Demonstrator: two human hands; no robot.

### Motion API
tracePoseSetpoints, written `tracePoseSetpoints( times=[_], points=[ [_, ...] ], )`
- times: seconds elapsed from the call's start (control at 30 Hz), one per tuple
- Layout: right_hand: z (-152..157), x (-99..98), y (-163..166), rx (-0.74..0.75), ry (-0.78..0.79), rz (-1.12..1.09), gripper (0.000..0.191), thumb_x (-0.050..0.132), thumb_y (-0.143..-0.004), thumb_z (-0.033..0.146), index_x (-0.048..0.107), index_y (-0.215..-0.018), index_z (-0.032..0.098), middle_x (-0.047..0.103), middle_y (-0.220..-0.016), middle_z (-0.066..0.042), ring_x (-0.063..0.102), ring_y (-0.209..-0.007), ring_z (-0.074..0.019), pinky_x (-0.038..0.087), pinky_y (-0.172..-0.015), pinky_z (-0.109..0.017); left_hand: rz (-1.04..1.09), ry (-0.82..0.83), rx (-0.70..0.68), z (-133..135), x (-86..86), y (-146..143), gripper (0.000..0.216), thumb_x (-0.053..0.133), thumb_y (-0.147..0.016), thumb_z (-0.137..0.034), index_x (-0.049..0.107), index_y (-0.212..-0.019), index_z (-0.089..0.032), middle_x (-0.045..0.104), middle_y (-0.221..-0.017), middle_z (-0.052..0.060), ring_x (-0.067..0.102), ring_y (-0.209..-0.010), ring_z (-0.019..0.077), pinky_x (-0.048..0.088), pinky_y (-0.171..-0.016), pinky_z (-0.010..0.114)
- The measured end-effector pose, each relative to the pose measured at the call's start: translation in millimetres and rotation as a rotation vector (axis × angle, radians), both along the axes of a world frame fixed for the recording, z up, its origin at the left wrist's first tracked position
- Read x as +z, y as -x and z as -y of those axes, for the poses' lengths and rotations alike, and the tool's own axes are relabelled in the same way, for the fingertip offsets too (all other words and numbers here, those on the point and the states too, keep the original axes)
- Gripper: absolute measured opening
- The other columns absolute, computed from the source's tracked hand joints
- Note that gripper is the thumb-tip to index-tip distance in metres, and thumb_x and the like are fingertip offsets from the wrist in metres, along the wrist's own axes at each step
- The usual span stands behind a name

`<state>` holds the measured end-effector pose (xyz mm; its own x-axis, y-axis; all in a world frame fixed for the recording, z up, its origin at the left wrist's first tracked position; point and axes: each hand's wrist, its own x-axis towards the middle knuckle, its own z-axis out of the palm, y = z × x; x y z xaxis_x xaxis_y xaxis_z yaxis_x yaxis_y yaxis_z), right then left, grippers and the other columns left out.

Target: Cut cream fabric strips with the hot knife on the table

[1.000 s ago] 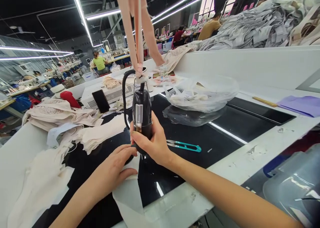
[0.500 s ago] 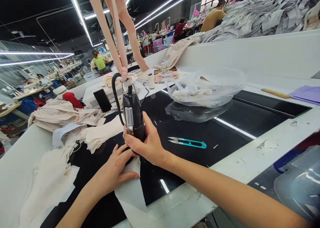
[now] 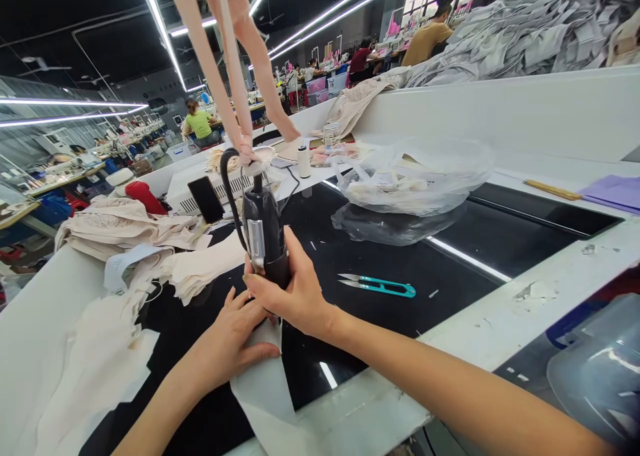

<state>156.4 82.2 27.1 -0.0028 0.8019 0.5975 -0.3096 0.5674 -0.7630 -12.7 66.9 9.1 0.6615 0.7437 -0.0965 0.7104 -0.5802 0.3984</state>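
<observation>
My right hand (image 3: 293,289) is wrapped around a black handheld cutting tool (image 3: 265,233) that hangs upright from pink fabric straps (image 3: 235,76) and has a black cord looping off its top. The tool's tip meets a pale grey fabric piece (image 3: 263,383) lying on the black glossy table (image 3: 450,256). My left hand (image 3: 227,339) lies flat on that fabric beside the tool, fingers spread and pressing it down.
Teal thread snips (image 3: 380,285) lie right of the tool. A clear plastic bag of pieces (image 3: 415,176) sits behind. Cream fabric stacks (image 3: 130,233), a phone (image 3: 206,199) and a thread spool (image 3: 303,161) are at left and back. People work at distant tables.
The tool and my right hand have drifted slightly left and toward me along the fabric. My left hand has stayed pressing the fabric. The view has shifted a little.
</observation>
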Motion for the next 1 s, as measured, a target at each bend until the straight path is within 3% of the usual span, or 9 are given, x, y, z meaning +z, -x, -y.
tracePoseSetpoints(
  times=[0.23,0.47,0.73,1.0],
  points=[
    [-2.7,-3.5,-5.8,0.021,0.043,-0.03,0.032,0.075,-0.082,0.033,0.048,-0.098,0.026,0.059,-0.077,0.004,0.054,-0.062,-0.0135,0.047,-0.053,-0.025,0.013,0.006,0.001,0.1,4.2,-3.0,0.023,0.077,-0.09,-0.028,0.067,-0.111,-0.026,0.066,-0.131,0.007,0.041,-0.144,0.0337,0.027,-0.12,0.069],
    [-0.6,-1.2,-3.2,-0.009,0.056,-0.012,0.022,0.07,-0.083,0.028,0.049,-0.091,0.026,0.056,-0.076,0.003,0.053,-0.062,-0.0142,0.049,-0.054,-0.027,-0.006,0.016,0.009,0.2,3.7,-2.1,0.029,0.077,-0.09,-0.026,0.067,-0.118,-0.027,0.065,-0.135,0.007,0.036,-0.148,0.0341,0.027,-0.121,0.069],
    [5.7,-2.2,-3.7,0.022,0.024,0.006,0.03,0.075,-0.079,0.032,0.05,-0.096,0.027,0.058,-0.08,0.001,0.055,-0.065,-0.0158,0.05,-0.054,-0.027,0.038,-0.024,-0.008,-0.3,-0.7,0.2,0.039,0.076,-0.089,-0.022,0.066,-0.126,-0.027,0.061,-0.142,0.009,0.044,-0.144,0.034,0.03,-0.118,0.071],
    [9.3,0.0,-0.6,0.043,0.035,-0.022,0.024,0.071,-0.081,0.031,0.049,-0.092,0.026,0.058,-0.075,0.002,0.053,-0.061,-0.0146,0.049,-0.052,-0.027,0.024,-0.01,-0.008,-1.6,1.1,2.2,0.045,0.077,-0.088,-0.022,0.064,-0.131,-0.028,0.057,-0.149,0.009,0.041,-0.147,0.0347,0.028,-0.119,0.07]
  ],
)
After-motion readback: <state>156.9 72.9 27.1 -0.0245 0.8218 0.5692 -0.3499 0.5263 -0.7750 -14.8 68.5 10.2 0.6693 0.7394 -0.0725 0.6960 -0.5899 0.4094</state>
